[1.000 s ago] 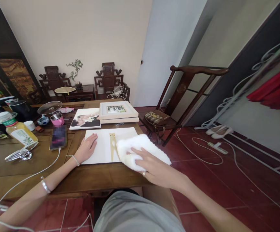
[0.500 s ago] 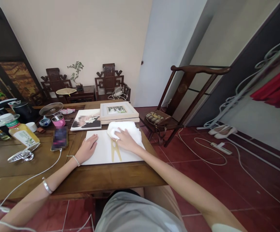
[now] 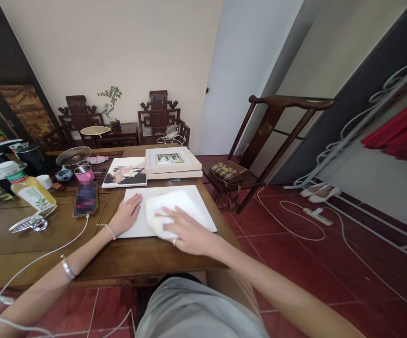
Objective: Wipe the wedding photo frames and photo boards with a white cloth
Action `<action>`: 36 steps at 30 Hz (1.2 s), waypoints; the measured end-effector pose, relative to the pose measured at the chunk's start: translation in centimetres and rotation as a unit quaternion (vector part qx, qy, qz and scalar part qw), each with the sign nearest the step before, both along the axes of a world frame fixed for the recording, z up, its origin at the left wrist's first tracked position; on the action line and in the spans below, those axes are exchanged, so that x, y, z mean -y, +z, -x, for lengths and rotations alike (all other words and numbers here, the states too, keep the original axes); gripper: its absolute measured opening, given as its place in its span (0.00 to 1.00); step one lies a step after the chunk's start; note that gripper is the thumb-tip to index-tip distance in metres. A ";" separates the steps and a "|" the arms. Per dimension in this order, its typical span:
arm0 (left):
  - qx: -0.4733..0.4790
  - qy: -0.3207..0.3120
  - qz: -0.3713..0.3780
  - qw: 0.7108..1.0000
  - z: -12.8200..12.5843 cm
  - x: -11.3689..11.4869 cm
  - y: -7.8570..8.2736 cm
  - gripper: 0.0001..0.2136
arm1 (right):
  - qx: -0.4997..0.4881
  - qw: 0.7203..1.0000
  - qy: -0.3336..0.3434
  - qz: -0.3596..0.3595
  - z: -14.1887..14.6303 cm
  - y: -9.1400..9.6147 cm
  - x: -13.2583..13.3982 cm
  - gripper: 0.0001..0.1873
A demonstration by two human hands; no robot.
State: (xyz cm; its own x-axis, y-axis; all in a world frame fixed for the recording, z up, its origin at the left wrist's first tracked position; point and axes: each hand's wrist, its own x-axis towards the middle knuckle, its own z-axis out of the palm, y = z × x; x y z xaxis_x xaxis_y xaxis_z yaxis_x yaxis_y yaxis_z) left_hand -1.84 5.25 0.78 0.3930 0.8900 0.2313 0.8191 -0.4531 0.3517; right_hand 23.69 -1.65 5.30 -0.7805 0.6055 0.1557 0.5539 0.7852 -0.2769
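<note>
A white board (image 3: 199,206) lies flat near the front edge of the wooden table. My left hand (image 3: 127,215) rests palm down on its left side, fingers stretched out and holding nothing. On the board's middle, my right hand (image 3: 185,231) presses a fluffy white cloth (image 3: 156,206), with some fingers sunk into the folds. A ring shows on that hand. The cloth hides the part of the board beneath it.
Behind the board are stacked picture frames (image 3: 190,164) and a photo panel (image 3: 125,172). To the left sit a phone (image 3: 86,199) on a cable, a pink mug (image 3: 84,173), a yellow bottle (image 3: 33,193) and a hair clip (image 3: 33,222). A wooden chair (image 3: 265,129) holds a bag (image 3: 229,172).
My right hand has drawn the cloth toward me and left across the board. The yellow marking seen before on the board is now covered or gone. My left hand stays put.
</note>
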 end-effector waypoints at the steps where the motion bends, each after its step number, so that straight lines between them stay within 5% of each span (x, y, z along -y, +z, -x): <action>1: 0.002 -0.002 -0.003 1.000 0.1 0.0 -0.1 0.21 | -0.003 1.000 -0.007 -0.009 0.3 -0.2 -1.6 0.20; 5: 0.006 -0.009 -0.010 1.000 0.3 -0.1 -0.3 0.21 | -0.018 0.996 -0.064 -0.059 2.3 -1.3 -7.1 0.15; 9: 0.005 -0.008 -0.008 1.000 0.3 -0.2 -0.2 0.21 | -0.014 0.989 -0.119 -0.092 3.9 -2.0 -8.2 0.16; 18: 0.005 -0.010 -0.002 1.000 0.3 -0.2 -0.2 0.21 | 0.028 0.997 -0.037 -0.054 3.1 -1.1 3.4 0.16; 21: 0.002 -0.011 0.003 1.000 0.3 -0.1 -0.2 0.21 | 0.024 0.999 -0.010 -0.036 2.6 -0.7 5.4 0.15; 24: 0.004 -0.013 0.005 1.000 0.3 -0.2 -0.2 0.21 | 0.003 0.999 -0.033 -0.017 2.4 -0.5 3.5 0.16; 31: 0.052 -0.002 0.025 0.998 0.0 -0.1 0.2 0.22 | -0.017 0.990 -0.139 -0.024 4.1 -1.2 -6.0 0.20; 36: 0.203 0.056 0.036 0.977 -0.1 0.1 1.4 0.27 | 0.030 0.987 -0.153 -0.040 7.4 -1.2 -6.8 0.20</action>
State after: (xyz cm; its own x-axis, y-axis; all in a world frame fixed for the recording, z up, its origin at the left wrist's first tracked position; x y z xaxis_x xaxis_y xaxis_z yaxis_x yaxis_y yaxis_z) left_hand -1.78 5.14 2.20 0.1817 0.9417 0.2832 0.6476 -0.3313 0.6862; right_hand 16.26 5.15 4.07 -0.5718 0.8023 0.1716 0.7827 0.5961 -0.1791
